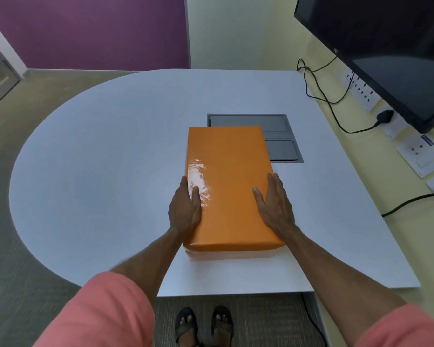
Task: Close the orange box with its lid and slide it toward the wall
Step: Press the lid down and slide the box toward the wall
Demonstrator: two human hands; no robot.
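Right, the lid (227, 181) is already seated on the orange box (232, 254), whose paler lower wall shows as a strip under the lid's near edge, so I judge the closing step done or nearly so. The box lies lengthwise on the white desk (98, 159), right of centre, its far end overlapping the grey cable hatch (283, 144) set into the surface.

My left hand (184, 209) clasps the left long edge of the lid, thumb on top and fingers dropped down the side. My right hand (276, 204) mirrors it on the right edge. Each grip is closed on the lid from its own side, flat and loose rather than a tight pinch. I read this as a hold meant to square the lid down evenly and keep the box from yawing once I push.

Both hands sit toward the near half, which suits a forward shove. The yellow wall (236, 33) lies beyond the far desk edge, with open surface between. The hatch rim under the far end could snag the base, so I'd press lightly and keep both sides level. The monitor (386, 58) and its cable (323, 96) stand well off to the right, clear of the path.
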